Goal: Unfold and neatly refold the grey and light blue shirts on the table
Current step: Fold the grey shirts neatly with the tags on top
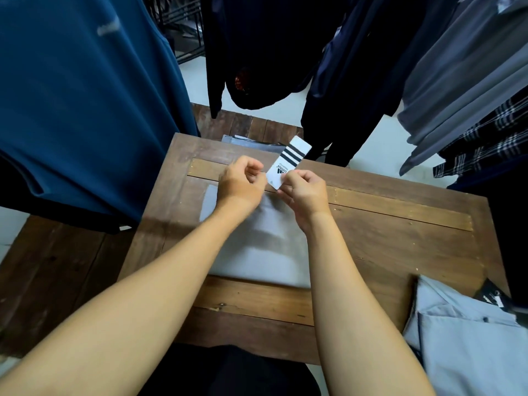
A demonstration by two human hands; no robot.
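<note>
Pinching a white hang tag [281, 167] at its near corner, the right hand [307, 195] holds it up over the far edge of the grey shirt [257, 250]. Left hand [241, 185] hovers just beside it, fingers curled in toward the thumb; whether it grips a tag string cannot be told, nothing visible between the fingers.

Grey shirt: lies folded, roughly rectangular, at the middle of the wooden table [385, 238], under both forearms. Light blue shirt [463, 344]: loosely heaped at the near right corner of the table, collar and a small dark button showing, part hanging over the edge. A further folded grey-blue garment [251, 142] sits at the far edge, behind the tag.

Handling judgement: both shirts look thin, soft and light, no stiffness; the fabric will drape and slide on the wood. Best taken at the shoulders or at the hem corners with both hands, then lifted to let the folds fall open. The tag is stiff card and probably tied near the collar, so it may need tucking before refolding.

Writing: tag reads "adidas" with the three-bar logo, plus three dark stripes near its far end; smaller print illegible. A black label [493, 297] lies beside the light blue shirt, text too small to read.
</note>
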